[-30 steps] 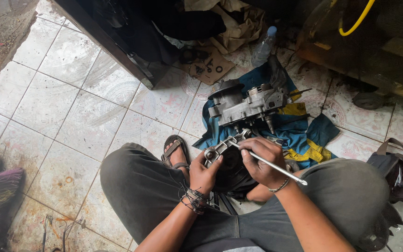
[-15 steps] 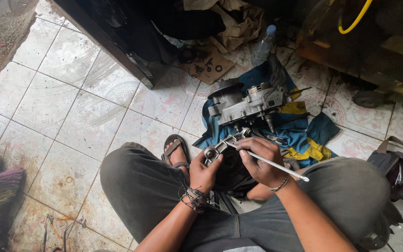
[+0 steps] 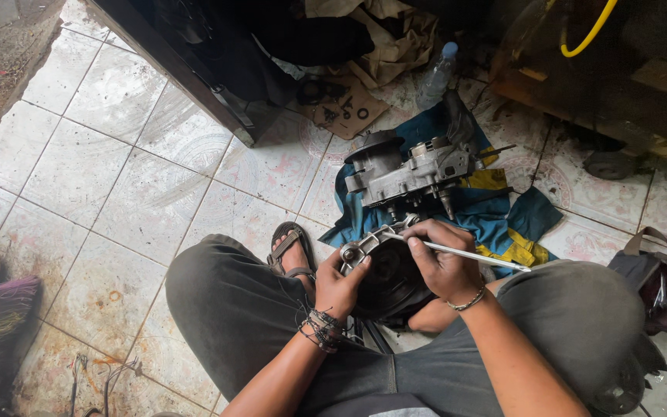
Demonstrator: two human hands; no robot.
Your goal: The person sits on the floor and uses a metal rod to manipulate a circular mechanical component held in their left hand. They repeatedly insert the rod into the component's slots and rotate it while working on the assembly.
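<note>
Head view: I see the left hand [image 3: 343, 284] clamped on a dark round engine cover [image 3: 387, 279], lower centre between the knees, and the right hand [image 3: 443, 259] closed on a long metal tool [image 3: 479, 257]. Cover looks heavy, rigid, probably greasy; I'd hold its rim.

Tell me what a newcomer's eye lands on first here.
First the two hands at bottom centre: the left hand steadies a dark round engine part, while the right hand grips a long silver tool across it. Just above lies a grey metal engine casing on a blue and yellow cloth over the tiled floor.
</note>
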